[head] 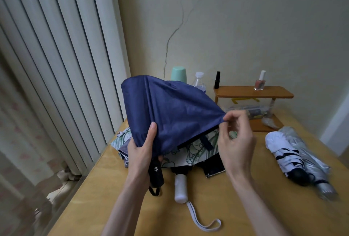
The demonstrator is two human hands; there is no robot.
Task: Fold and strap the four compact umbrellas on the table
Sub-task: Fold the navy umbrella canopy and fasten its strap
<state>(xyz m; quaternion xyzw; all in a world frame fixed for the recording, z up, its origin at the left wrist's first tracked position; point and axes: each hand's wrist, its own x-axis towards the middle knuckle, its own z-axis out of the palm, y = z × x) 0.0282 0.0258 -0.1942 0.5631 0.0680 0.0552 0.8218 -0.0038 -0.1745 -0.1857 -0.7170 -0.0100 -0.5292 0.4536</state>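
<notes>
A navy blue umbrella point(170, 111) is held up over the table, its canopy loose and spread. My left hand point(142, 151) grips it low down, where the cloth meets the black handle point(156, 176). My right hand point(236, 139) pinches the canopy's right edge near a rib tip. Under it lies an unfolded floral umbrella point(190, 152) with a white handle point(180, 188) and white wrist loop. At the right, a white-and-black umbrella point(287, 152) rests on a silver umbrella point(313, 158).
The yellow wooden table point(245, 207) ends at a left edge beside white vertical blinds point(56, 66). At the back stand a mint cup point(178, 73), a clear bottle point(199, 82) and a small wooden shelf point(253, 92) with a black bottle and pink nail polish point(260, 82).
</notes>
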